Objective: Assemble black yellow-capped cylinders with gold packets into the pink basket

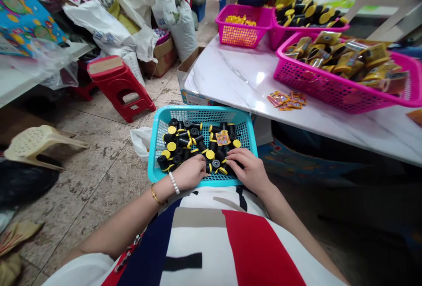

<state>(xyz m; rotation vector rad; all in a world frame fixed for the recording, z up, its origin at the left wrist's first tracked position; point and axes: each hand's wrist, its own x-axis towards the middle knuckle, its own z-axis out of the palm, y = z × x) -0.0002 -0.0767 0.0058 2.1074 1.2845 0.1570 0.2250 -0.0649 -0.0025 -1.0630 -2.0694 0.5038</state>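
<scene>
A turquoise plastic basket [153, 150] sits against my lap, holding many small black canisters [199, 143] with yellow caps, lying in all directions. A small printed orange packet [223, 138] lies on top of them. My left hand [190, 172], wearing a pearl bracelet, is in the basket's near side with its fingers curled in; what they hold is hidden. Across from it, my right hand [249, 169] reaches over the near right part, thumb and fingers closed at a black canister.
On the marble-patterned table [227, 75] lie several printed packets [286, 100]. A pink basket [329, 88] of filled wrapped pieces stands there, with another pink basket [244, 35] of yellow parts behind. A red stool [120, 86] and a cream stool [36, 145] stand on the left.
</scene>
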